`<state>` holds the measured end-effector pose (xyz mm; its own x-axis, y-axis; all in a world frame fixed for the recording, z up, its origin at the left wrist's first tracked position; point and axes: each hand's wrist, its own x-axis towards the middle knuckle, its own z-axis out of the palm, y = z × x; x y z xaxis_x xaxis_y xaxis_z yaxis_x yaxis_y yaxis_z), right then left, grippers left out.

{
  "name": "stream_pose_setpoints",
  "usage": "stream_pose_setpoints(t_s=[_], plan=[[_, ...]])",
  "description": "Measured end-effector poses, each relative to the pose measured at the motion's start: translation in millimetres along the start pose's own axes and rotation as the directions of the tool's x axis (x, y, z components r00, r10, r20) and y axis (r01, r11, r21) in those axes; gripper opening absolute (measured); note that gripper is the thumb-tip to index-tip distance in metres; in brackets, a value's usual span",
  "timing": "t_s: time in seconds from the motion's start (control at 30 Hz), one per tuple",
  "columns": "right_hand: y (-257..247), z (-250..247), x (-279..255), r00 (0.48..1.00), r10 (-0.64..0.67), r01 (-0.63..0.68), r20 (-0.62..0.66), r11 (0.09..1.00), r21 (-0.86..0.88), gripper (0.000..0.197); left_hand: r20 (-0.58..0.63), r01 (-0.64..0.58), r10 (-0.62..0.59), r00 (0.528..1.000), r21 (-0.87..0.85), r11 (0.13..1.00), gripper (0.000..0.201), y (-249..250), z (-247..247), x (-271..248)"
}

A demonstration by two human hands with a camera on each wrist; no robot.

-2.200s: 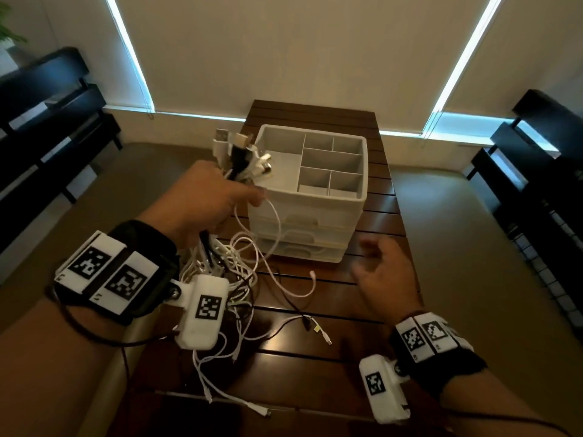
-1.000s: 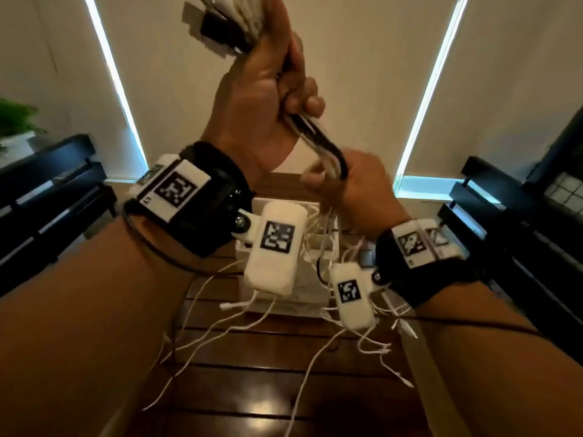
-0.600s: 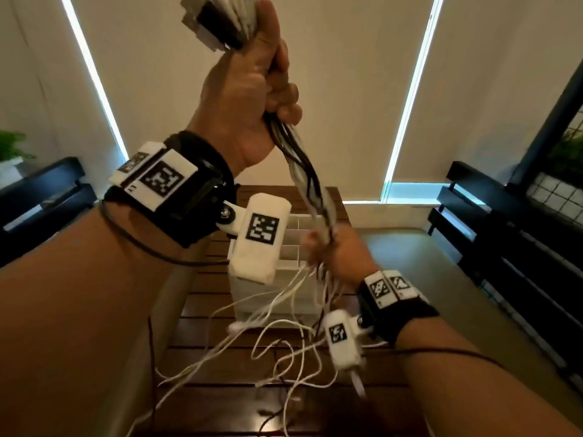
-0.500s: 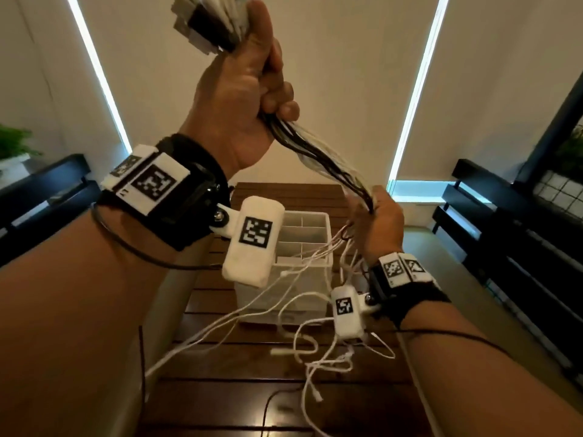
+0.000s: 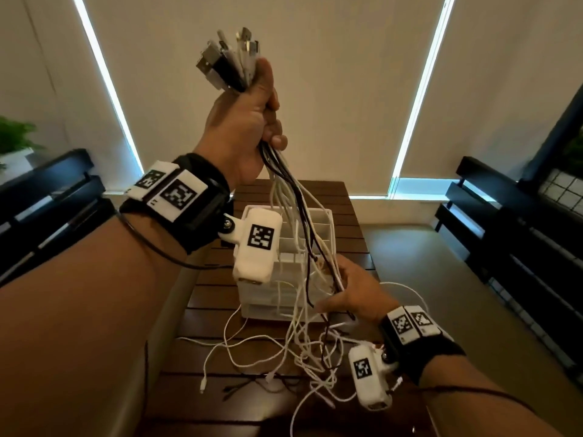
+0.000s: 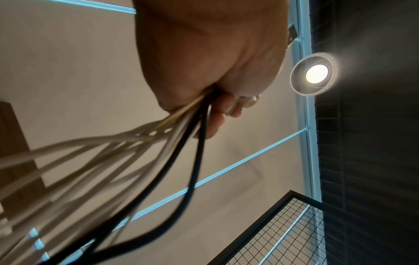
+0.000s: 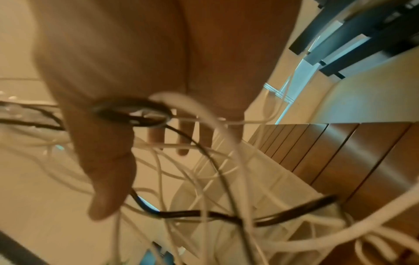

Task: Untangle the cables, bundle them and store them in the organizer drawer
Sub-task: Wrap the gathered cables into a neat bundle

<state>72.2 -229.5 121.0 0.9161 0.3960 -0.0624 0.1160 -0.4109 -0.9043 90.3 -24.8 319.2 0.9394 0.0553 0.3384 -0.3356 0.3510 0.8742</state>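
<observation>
My left hand [image 5: 249, 121] is raised high and grips a bundle of white and black cables [image 5: 293, 222] just below their plugs [image 5: 230, 64], which fan out above the fist. The strands hang down in front of the white organizer [image 5: 325, 219] on the table [image 5: 356, 228]. Lower down, my right hand [image 5: 350, 298] has the strands running between thumb and fingers. In the right wrist view the fingers [image 7: 183, 143] look straight and the cables [image 7: 204, 215] cross the palm loosely. The loose ends lie tangled on the table. The left wrist view shows the left hand [image 6: 204, 53] clenched round the cables [image 6: 136, 152].
Black slatted benches stand at the left [image 5: 47, 197] and right [image 5: 504, 216] of the narrow wooden table. A wire grid panel [image 5: 564, 190] is at the far right, a plant [image 5: 12, 137] at the far left. Closed blinds fill the wall behind.
My left hand lifted the cable bundle off the table and holds it high. My right hand slid down the strands from near the left fist to table height, and its grip loosened.
</observation>
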Motion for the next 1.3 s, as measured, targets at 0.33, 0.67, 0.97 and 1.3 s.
stream_pose_setpoints(t_s=[0.33,0.67,0.97,1.3], plan=[[27.5,33.0,-23.4,0.936,-0.014,-0.068,-0.353,0.973,-0.220,0.022,-0.134,0.129,-0.124,0.983,0.030,0.991,0.037,-42.5,-6.3,3.4],[47.4,26.5,-31.3,0.902,0.259,-0.132,-0.346,0.927,0.351,0.019,-0.175,0.150,-0.137,0.975,0.062,0.987,0.031,-52.3,-34.5,3.1],[68.9,23.8,-10.6,0.700,0.404,-0.226,-0.589,0.908,0.354,0.018,-0.089,0.170,-0.153,0.984,0.225,0.959,0.024,-42.4,-63.3,-10.3],[102.4,32.5,-32.4,0.864,0.278,-0.438,-0.420,0.826,-0.355,0.026,-0.184,0.143,-0.110,0.977,0.178,0.974,0.030,-19.2,-68.8,-4.2]])
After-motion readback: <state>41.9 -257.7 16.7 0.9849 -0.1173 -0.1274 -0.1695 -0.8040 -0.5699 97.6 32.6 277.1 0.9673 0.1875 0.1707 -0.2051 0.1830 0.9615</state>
